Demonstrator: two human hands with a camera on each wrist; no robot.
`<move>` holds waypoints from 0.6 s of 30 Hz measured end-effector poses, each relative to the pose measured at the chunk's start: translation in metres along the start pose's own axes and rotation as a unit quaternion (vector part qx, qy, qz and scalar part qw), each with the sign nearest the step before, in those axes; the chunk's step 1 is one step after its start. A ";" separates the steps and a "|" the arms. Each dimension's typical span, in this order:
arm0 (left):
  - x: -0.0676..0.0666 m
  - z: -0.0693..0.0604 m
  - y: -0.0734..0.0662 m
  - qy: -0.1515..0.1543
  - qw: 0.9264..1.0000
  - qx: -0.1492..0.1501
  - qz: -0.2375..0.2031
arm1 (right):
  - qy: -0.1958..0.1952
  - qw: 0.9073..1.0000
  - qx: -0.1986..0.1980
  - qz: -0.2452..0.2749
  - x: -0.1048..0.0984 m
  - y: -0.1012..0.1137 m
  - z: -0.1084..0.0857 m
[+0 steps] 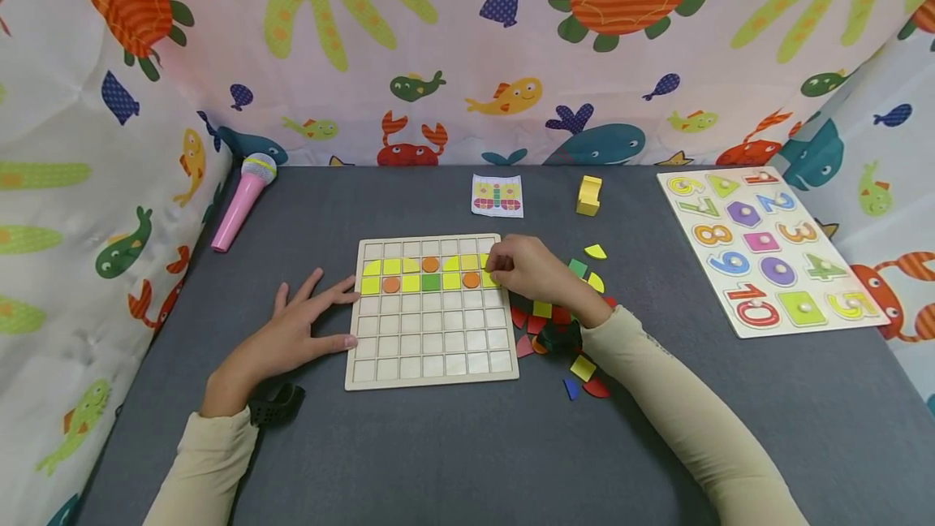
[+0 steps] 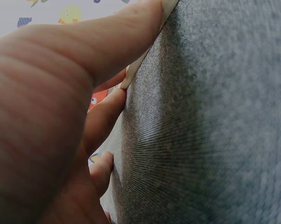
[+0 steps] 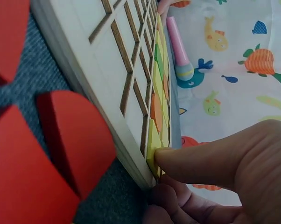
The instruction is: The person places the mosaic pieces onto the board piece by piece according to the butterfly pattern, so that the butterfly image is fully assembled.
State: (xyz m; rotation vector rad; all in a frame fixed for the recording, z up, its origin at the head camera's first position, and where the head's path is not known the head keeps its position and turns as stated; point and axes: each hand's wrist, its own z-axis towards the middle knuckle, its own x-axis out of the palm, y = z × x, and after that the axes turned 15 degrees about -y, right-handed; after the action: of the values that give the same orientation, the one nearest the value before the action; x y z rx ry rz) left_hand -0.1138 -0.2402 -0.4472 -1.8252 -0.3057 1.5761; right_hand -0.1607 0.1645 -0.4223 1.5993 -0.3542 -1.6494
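A wooden grid board [image 1: 431, 347] lies on the table, its second and third rows holding yellow, orange and green tiles. At the board's left edge rests my left hand [image 1: 295, 331], fingers spread; the thumb and fingers touch the rim in the left wrist view. My right hand [image 1: 529, 266] is at the right end of the filled rows. The thumb [image 3: 196, 158] and curled fingers pinch a yellow tile [image 3: 152, 144] at a cell by the right rim. The far side of that tile is hidden by the hand.
Loose colored tiles [image 1: 582, 368] lie right of the board, partly under the right forearm. Behind stand a pattern card [image 1: 497, 196] and a yellow block [image 1: 588, 196]. A pink toy microphone [image 1: 243, 203] lies at left, a number puzzle [image 1: 774, 254] at right.
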 end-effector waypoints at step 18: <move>0.000 -0.001 0.001 -0.005 1.000 0.004 0.000 | -0.008 1.000 0.006 -0.004 -0.040 -0.025 -0.025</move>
State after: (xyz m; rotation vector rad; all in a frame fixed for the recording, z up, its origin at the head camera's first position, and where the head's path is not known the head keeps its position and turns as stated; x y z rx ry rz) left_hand -0.1133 -0.2406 -0.4479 -1.8132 -0.3040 1.5839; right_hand -0.1510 0.2168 -0.4151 1.5985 -0.3677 -1.6698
